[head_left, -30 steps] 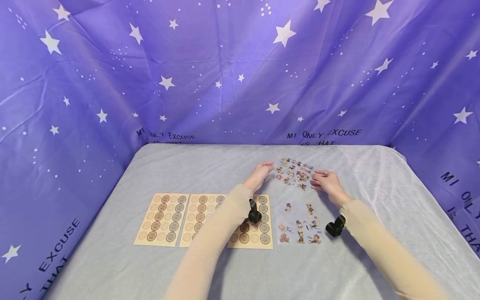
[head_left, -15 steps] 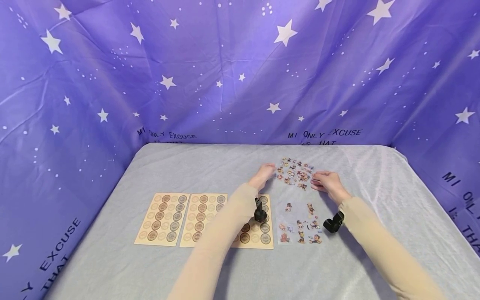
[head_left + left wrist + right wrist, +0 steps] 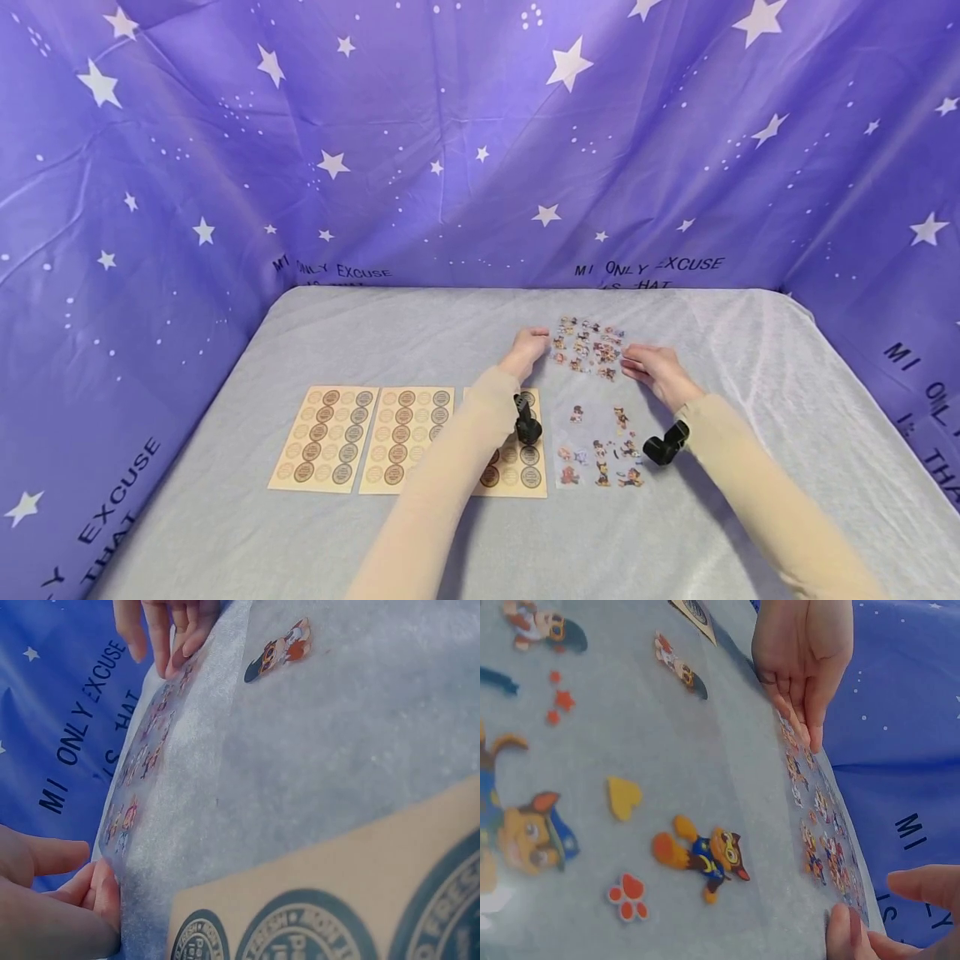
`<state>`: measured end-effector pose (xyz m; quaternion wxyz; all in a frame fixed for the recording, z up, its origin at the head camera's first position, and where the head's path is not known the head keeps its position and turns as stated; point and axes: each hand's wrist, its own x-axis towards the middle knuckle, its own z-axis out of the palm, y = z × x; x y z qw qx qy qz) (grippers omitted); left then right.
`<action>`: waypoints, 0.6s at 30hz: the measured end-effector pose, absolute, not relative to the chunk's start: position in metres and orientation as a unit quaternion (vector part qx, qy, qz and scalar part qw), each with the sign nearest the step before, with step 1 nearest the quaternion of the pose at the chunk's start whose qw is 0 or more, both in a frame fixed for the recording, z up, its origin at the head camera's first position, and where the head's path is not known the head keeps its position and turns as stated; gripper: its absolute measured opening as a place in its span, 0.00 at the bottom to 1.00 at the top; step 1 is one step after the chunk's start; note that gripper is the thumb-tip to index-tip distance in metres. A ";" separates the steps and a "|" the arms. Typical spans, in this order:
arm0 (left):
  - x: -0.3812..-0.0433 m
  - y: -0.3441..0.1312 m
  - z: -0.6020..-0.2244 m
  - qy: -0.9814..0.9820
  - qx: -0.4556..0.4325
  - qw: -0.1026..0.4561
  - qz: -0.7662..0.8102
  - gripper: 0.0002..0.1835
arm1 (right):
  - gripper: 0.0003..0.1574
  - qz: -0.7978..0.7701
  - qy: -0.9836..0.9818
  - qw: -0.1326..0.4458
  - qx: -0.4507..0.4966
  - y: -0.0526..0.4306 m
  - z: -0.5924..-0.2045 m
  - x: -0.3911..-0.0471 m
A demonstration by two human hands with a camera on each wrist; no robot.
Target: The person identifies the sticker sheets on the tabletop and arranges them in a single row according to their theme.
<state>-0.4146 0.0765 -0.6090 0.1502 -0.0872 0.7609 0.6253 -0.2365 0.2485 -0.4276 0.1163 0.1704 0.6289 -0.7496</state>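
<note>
A clear sticker sheet (image 3: 588, 348) with several small cartoon figures lies flat toward the far side of the table. My left hand (image 3: 527, 352) touches its left edge with the fingertips. At the opposite edge, the fingertips of my right hand (image 3: 657, 368) rest against the sheet. In the right wrist view the right thumb stands apart from the fingers of my right hand (image 3: 907, 919), and the left fingers are nearly straight. Nearer to me lies a second clear sticker sheet (image 3: 600, 442) with larger, sparser cartoon dogs, also close up in the right wrist view.
Three tan sheets of round labels lie in a row to the left: the outer sheet (image 3: 322, 437), the middle sheet (image 3: 405, 437) and the inner sheet (image 3: 517, 479), partly under the left sleeve. A grey cloth (image 3: 225, 533) covers the table. A purple star curtain (image 3: 450, 125) surrounds it.
The far sticker sheet has turned slightly and sits straighter, a touch further left. My left hand has moved a little right and nearer; my right hand has shifted slightly nearer.
</note>
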 end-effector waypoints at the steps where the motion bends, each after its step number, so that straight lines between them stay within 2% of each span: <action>1: -0.423 0.077 -0.621 0.759 -0.083 0.142 0.630 0.15 | 0.38 -0.753 0.625 0.116 0.172 0.248 -0.427 -0.237; 4: -0.446 0.080 -0.653 0.753 -0.068 0.123 0.643 0.15 | 0.38 -0.754 0.621 0.115 0.183 0.248 -0.427 -0.238; 7: -0.449 0.084 -0.655 0.763 -0.082 0.108 0.632 0.16 | 0.39 -0.757 0.614 0.114 0.192 0.248 -0.427 -0.238; 15: -0.372 0.067 -0.559 0.753 -0.083 0.117 0.642 0.12 | 0.37 -0.751 0.621 0.096 0.204 0.245 -0.429 -0.240; 18: -0.377 0.069 -0.562 0.753 -0.092 0.119 0.641 0.12 | 0.36 -0.747 0.629 0.085 0.197 0.243 -0.430 -0.239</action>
